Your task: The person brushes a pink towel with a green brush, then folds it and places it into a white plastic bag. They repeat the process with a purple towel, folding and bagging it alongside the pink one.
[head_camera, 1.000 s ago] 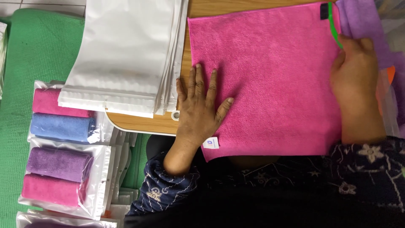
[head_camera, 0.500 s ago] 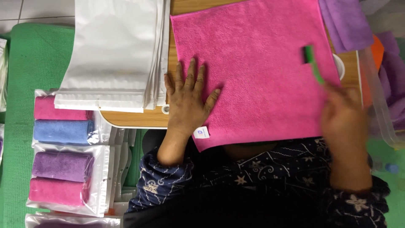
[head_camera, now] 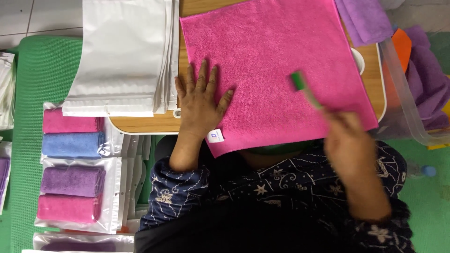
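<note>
A pink microfibre cloth lies spread flat on a small wooden table, my left hand pressing it down, fingers splayed open.

From my feed, the cloth is square, evenly bright pink, with a small white label at its near corner, which overhangs the table's edge. My right hand is blurred; it is closed around a green-headed brush resting over the cloth's right half, its handle hard to make out. A stack of white pouches sits beside the cloth, cut off at the top. Packed cloths in clear bags lie left, and a purple cloth is cropped at the upper right.
</note>
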